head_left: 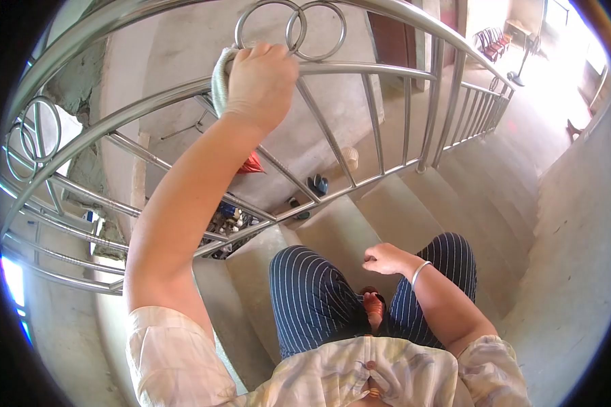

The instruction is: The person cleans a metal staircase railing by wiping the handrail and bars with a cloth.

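My left hand (261, 81) reaches up to the middle rail of a stainless steel stair railing (366, 69). Its fingers are closed on a pale grey-green cloth (220, 80), which is pressed to the rail just under a pair of joined metal rings (324, 57). Part of the cloth is hidden beneath the hand. Between my knees, over the striped trousers (312, 298), my right hand (387, 259) hovers with its fingers curled in. I see nothing in it, and it does not touch the railing. A white bangle (421, 272) circles that wrist.
Concrete steps (380, 203) descend ahead toward a bright room with a standing fan (521, 64) and dark red chairs (492, 43). A plain wall (570, 237) runs along the right. Below the railing lie shoes (317, 184), a red item (252, 163) and clutter.
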A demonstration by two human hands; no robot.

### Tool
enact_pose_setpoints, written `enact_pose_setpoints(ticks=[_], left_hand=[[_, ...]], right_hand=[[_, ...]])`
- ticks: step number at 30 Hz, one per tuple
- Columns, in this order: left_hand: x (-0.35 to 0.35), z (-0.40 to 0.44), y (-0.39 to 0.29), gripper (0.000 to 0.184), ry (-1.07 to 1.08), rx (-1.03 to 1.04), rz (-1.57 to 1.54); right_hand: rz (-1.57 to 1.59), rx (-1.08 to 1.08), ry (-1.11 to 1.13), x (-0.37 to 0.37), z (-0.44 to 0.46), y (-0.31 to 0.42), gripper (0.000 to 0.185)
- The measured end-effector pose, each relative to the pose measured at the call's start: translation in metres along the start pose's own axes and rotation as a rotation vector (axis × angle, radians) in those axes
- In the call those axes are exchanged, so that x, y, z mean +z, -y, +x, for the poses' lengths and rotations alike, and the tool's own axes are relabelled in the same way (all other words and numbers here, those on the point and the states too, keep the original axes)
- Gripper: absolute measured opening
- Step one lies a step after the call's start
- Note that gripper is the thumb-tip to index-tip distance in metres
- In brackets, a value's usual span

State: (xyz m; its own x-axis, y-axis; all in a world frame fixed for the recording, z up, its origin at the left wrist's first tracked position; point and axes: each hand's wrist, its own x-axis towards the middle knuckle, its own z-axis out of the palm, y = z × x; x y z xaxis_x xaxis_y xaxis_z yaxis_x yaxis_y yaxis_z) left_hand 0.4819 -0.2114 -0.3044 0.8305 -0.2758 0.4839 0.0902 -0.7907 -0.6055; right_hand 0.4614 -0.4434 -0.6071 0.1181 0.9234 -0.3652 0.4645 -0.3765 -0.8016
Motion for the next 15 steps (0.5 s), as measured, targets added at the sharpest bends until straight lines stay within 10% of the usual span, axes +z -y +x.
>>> enact_pose_setpoints(ticks=[15], left_hand=[[0.032, 0.016, -0.046, 0.017, -0.334, 0.034, -0.403]], right_hand=[[-0.085, 0.03, 0.047, 0.013, 0.014, -0.006, 0.032]])
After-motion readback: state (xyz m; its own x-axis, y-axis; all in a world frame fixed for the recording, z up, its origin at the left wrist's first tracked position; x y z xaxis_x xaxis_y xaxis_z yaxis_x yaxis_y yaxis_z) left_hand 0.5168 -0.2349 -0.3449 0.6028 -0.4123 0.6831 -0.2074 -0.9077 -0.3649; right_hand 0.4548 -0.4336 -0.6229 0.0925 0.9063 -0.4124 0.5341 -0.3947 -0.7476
